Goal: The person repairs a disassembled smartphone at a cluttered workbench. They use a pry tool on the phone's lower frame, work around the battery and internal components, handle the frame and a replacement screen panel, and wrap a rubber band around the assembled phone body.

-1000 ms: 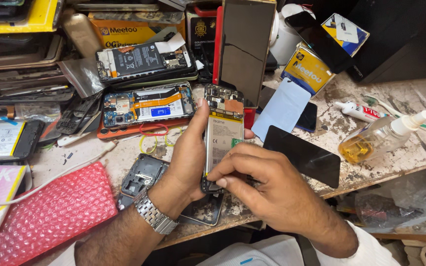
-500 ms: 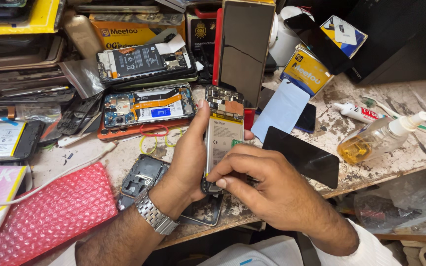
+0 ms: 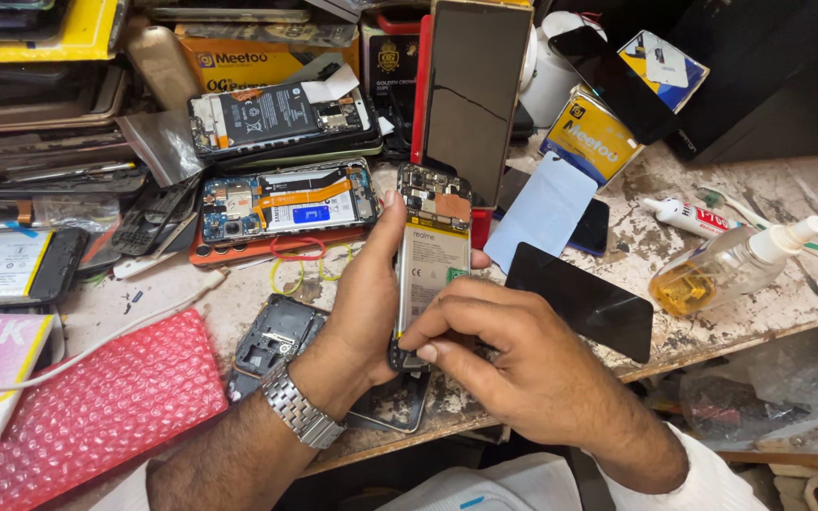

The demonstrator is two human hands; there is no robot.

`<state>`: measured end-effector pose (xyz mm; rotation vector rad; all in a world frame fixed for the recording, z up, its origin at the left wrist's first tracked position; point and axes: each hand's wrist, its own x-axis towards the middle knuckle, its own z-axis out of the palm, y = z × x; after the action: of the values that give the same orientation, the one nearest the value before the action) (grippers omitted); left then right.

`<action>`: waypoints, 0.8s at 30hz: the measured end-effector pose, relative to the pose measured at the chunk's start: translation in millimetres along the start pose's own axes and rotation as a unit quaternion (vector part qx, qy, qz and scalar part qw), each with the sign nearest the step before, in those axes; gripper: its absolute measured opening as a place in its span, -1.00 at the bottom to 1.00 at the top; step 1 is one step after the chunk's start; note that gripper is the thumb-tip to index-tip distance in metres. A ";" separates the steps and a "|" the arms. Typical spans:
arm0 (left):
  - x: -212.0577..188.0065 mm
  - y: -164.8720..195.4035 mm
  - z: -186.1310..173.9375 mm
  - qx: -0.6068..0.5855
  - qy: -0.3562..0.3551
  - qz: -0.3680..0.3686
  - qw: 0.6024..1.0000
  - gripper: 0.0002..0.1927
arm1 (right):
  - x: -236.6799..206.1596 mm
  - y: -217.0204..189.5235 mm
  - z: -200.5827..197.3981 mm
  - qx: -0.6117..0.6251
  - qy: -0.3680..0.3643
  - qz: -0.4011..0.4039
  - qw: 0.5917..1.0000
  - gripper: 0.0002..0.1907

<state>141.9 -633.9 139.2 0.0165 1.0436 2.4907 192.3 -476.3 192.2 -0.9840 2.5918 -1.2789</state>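
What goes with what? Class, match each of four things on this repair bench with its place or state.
Things:
1. opened phone
2. spray bottle
3. bubble wrap
4. wristwatch

Places or states:
A. on the left hand's wrist
B. lying on its side at the right of the bench
C. pink, at the bench's left front
D. held upright in the left hand, the right hand at its lower end

Pairs: 1-D, 2-B, 3-C, 4-A
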 end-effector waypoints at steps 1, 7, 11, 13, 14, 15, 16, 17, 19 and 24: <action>0.0 -0.1 -0.2 0.001 -0.002 0.003 1.000 -0.28 | 0.1 0.1 -0.2 0.001 -0.002 0.003 1.000 -0.87; 0.5 0.2 0.2 0.000 0.013 -0.004 1.000 -0.29 | 1.2 1.2 -1.1 0.006 -0.003 -0.012 1.000 -0.86; 0.2 1.0 0.8 0.009 0.009 -0.001 1.000 -0.28 | 2.9 2.5 -1.1 0.006 -0.007 -0.012 1.000 -0.87; 0.1 1.5 1.0 0.014 0.016 -0.007 1.000 -0.27 | 2.9 2.5 -0.2 0.008 -0.006 -0.004 1.000 -0.87; 0.1 1.7 1.1 0.010 0.015 -0.005 1.000 -0.28 | 2.6 2.4 1.0 0.001 -0.001 -0.006 1.000 -0.87; 0.1 1.8 1.1 0.007 0.014 -0.004 1.000 -0.28 | 1.5 2.0 1.6 -0.006 0.004 -0.009 1.000 -0.87; 0.1 1.8 1.2 0.003 0.013 -0.002 1.000 -0.28 | 0.4 1.7 2.6 -0.013 0.009 -0.011 1.000 -0.87; 0.1 1.8 1.2 0.002 0.011 -0.001 1.000 -0.29 | -0.7 1.2 4.3 -0.017 0.018 -0.019 1.000 -0.86; 0.2 1.7 1.1 0.001 0.007 0.000 1.000 -0.29 | -3.6 0.8 7.7 -0.023 0.036 -0.035 0.998 -0.85; 0.2 1.1 0.9 0.001 0.012 0.002 1.000 -0.30 | -8.0 3.7 15.8 -0.020 0.065 -0.033 0.997 -0.79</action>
<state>141.4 -633.9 140.5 -0.0099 1.0554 2.4995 202.2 -480.8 177.8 -1.0353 2.7118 -1.3552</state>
